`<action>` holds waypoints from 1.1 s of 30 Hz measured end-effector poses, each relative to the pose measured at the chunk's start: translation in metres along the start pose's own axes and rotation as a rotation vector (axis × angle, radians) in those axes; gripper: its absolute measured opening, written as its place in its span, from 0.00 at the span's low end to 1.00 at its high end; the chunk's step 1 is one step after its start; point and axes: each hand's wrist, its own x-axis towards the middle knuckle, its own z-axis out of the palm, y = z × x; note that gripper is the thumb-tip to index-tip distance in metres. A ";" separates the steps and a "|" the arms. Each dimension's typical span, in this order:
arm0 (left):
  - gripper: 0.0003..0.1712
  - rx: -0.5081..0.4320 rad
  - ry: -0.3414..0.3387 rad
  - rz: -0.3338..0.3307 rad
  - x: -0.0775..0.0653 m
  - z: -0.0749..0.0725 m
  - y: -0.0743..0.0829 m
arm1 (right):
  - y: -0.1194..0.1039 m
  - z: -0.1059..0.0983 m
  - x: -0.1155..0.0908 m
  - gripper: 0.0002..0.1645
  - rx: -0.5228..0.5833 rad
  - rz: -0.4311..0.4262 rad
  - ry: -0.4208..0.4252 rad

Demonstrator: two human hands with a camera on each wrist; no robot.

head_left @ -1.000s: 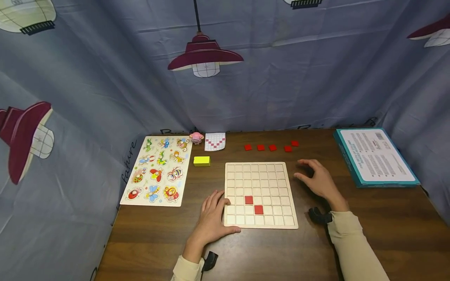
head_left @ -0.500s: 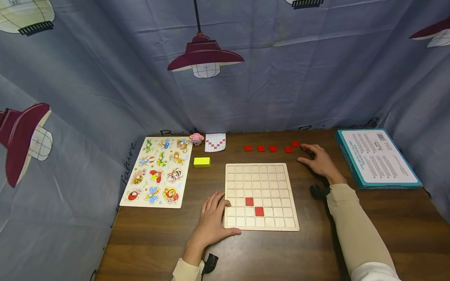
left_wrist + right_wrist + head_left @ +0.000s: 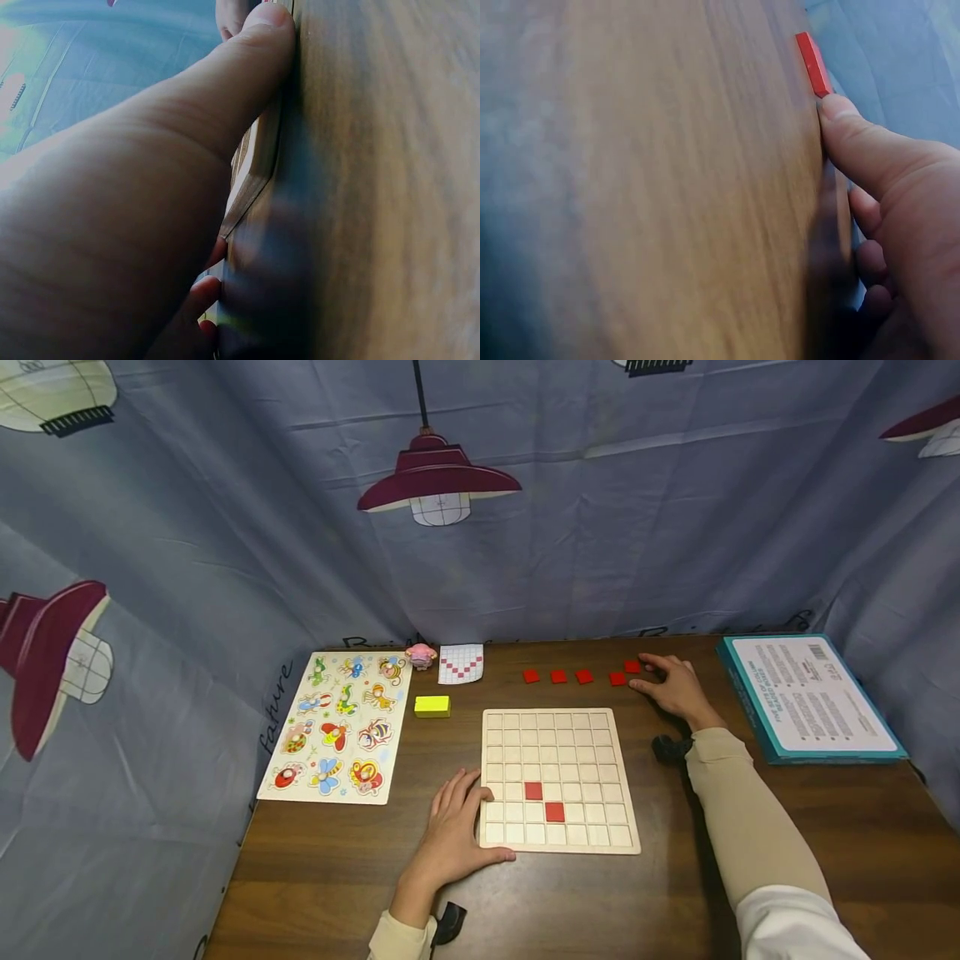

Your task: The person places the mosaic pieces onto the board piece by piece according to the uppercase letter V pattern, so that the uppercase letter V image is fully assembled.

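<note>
A pale wooden grid board (image 3: pixel 558 727) lies flat on the table with two red square tiles, one a red tile (image 3: pixel 533 791) and diagonally below it another red tile (image 3: pixel 555 812). My left hand (image 3: pixel 450 831) rests at the board's near left corner, thumb along the front edge, fingers at the left edge. Behind the board lie several loose red tiles (image 3: pixel 584 677). My right hand (image 3: pixel 678 693) is beside the rightmost loose tile (image 3: pixel 632 667), thumb and forefinger apart. In the right wrist view the thumb (image 3: pixel 844 120) is by a red tile (image 3: pixel 812 64); whether they touch is unclear.
An insect puzzle board (image 3: pixel 330 727) lies at left. Near it are a yellow block (image 3: pixel 432 707), a pink figurine (image 3: pixel 421 656) and a pattern card (image 3: pixel 461 664). A teal-edged box (image 3: pixel 813 693) lies at right. A printed curtain (image 3: pixel 600 543) hangs behind the table.
My right hand has moved away from me and left, from beside the board to the rightmost loose red tile. My left hand stays at the board's corner.
</note>
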 end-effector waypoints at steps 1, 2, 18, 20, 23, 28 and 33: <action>0.47 0.002 0.000 0.001 0.000 0.000 0.000 | 0.000 -0.001 0.001 0.41 -0.004 0.002 0.000; 0.47 0.003 0.000 0.004 0.001 0.000 0.000 | -0.001 -0.001 0.001 0.41 -0.009 0.004 0.001; 0.46 0.002 -0.005 -0.003 -0.002 0.000 0.000 | 0.001 0.010 -0.001 0.24 -0.128 -0.087 0.118; 0.46 0.003 -0.003 -0.002 -0.003 -0.001 0.000 | 0.001 0.013 -0.002 0.24 -0.138 -0.104 0.117; 0.46 0.003 0.001 0.001 -0.002 -0.002 0.000 | 0.002 0.014 -0.003 0.24 -0.142 -0.107 0.121; 0.46 0.002 0.001 0.005 -0.002 -0.002 0.001 | 0.001 0.011 -0.010 0.23 -0.114 -0.086 0.140; 0.46 0.007 0.010 0.011 -0.001 -0.001 0.000 | 0.001 0.013 -0.023 0.24 -0.065 -0.059 0.161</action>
